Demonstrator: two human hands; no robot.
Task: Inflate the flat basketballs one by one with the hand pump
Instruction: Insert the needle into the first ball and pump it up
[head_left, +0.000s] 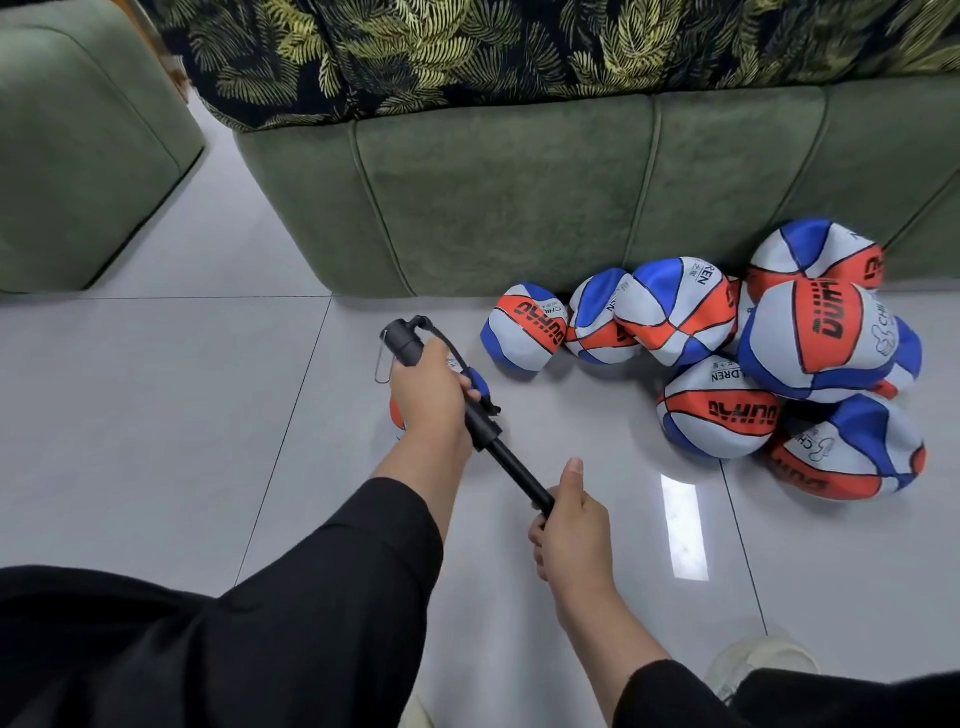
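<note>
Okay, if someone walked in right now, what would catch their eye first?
Probably the pile of flat basketballs, red, white and blue, heaped on the floor against the green sofa. Next, the black hand pump mid-floor, gripped by the left hand and right hand.

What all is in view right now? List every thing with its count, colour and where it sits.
flat basketballs: about eight, red, white and blue, piled on the floor against the sofa, at right.
ball being pumped: one, same colours, mostly hidden under the left hand.
hand pump: one, black, held slanted between both hands.
sofa: one, green, behind the pile.
leaf-print cover: one, dark with yellow-green leaves, on the sofa.
ottoman: one, green, far left.
floor: pale grey tiles.
shoe: one, whitish, bottom right.
left hand: grips the pump barrel.
right hand: grips the pump handle.
</note>
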